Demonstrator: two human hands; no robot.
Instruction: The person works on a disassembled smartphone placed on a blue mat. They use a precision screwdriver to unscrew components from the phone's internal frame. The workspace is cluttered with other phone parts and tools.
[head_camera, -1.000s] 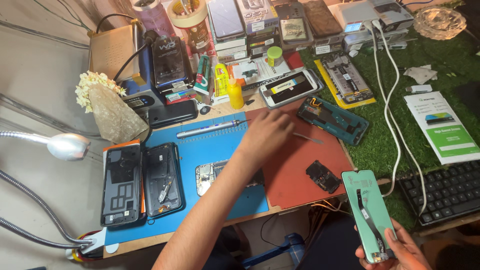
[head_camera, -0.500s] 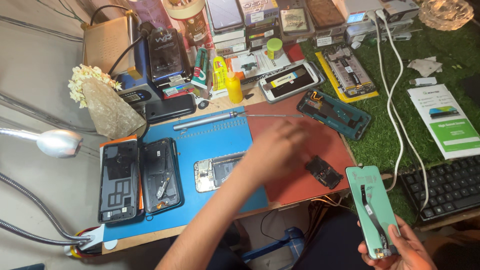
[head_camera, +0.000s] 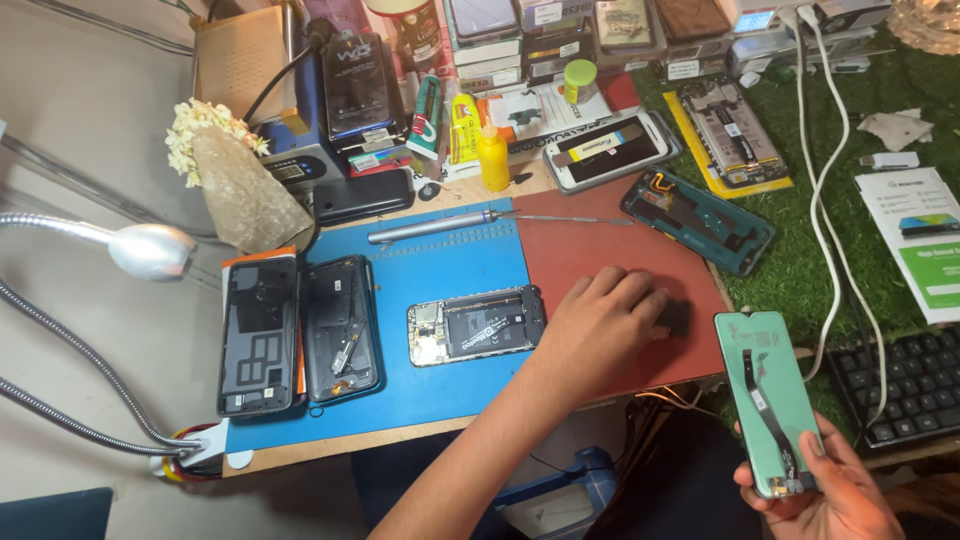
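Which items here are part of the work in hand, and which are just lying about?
In hand:
- left hand on a small black part on the red mat
- right hand holding a green phone screen panel

Lying about:
- opened phone on the blue mat
- two black back covers
- yellow bottle
- keyboard
- desk lamp

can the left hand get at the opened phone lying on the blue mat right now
Probably yes. The left hand rests on the red mat right beside the opened phone, with only bare blue mat between them.

keyboard (head_camera: 905, 385), yellow bottle (head_camera: 491, 158), desk lamp (head_camera: 150, 250)
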